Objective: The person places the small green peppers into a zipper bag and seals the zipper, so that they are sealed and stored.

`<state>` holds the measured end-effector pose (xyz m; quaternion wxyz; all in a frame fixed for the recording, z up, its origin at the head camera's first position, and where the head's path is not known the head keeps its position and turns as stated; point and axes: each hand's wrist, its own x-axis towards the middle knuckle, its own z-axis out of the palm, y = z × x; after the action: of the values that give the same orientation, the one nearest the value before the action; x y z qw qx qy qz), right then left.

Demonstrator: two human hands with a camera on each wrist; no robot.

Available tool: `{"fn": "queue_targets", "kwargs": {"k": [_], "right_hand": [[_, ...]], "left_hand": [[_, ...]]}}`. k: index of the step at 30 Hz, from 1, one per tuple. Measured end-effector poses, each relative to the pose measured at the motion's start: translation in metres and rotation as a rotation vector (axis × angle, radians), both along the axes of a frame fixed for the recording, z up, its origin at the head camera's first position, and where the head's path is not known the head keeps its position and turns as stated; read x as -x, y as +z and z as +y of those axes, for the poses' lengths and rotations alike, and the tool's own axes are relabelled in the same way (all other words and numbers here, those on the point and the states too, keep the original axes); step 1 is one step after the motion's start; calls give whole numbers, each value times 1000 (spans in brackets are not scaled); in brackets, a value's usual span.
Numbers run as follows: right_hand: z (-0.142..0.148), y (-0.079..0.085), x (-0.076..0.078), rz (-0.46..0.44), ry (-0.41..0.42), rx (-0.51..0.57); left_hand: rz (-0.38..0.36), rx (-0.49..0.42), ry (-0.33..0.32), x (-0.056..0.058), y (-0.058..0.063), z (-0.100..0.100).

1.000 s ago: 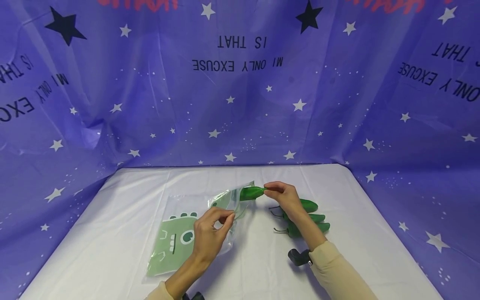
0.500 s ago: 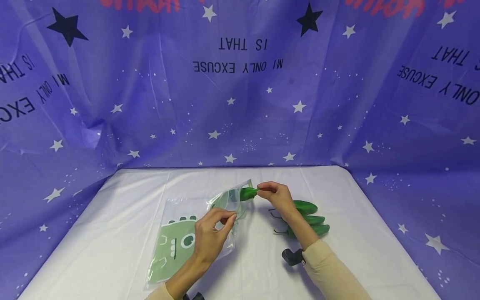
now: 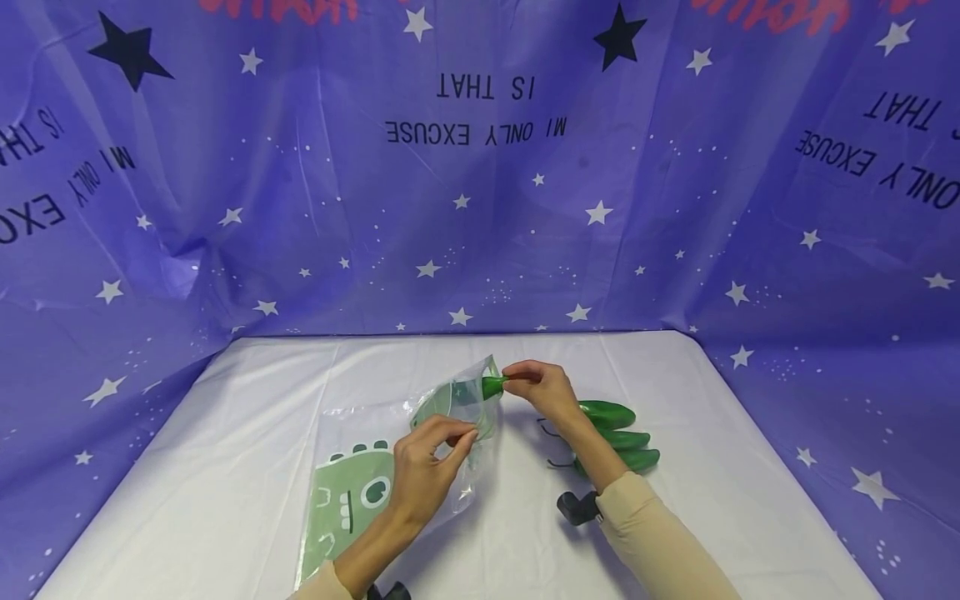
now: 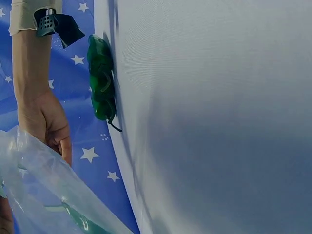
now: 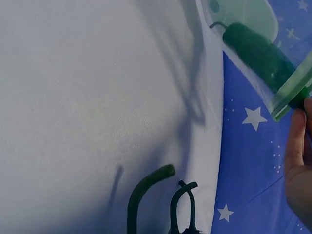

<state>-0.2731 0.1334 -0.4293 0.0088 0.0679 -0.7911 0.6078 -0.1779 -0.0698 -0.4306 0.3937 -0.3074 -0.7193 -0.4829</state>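
Observation:
A clear zip bag [image 3: 352,483] printed with a green one-eyed monster lies slanted on the table, its mouth raised towards the right. My left hand [image 3: 422,471] pinches the bag's near rim between thumb and fingers. The right hand [image 3: 546,390] pinches the stem end of a green pepper [image 3: 492,387], most of which is inside the bag mouth. Through the plastic in the right wrist view, a green pepper body [image 5: 258,53] shows with a curved stem at its far end. Part of the bag is hidden behind my left hand.
Several green peppers [image 3: 611,413] lie side by side to the right, partly under my right forearm, stems pointing left. A white cloth [image 3: 525,533] covers the table. Purple star-printed fabric [image 3: 480,233] hangs behind and at both sides.
My right hand has moved left, sliding the green pepper deeper into the bag. The bag has shifted slightly towards me at its lower left. My left hand has barely moved.

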Motion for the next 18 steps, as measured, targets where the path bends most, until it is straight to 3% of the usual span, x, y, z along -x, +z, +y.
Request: {"fn": "queue_targets", "kwargs": {"k": [6, 18], "right_hand": [[-2, -2, 1, 19, 71, -60], [0, -11, 4, 48, -43, -185]], "left_hand": [[24, -6, -51, 3, -2, 2], [60, 6, -54, 5, 3, -4]]}}
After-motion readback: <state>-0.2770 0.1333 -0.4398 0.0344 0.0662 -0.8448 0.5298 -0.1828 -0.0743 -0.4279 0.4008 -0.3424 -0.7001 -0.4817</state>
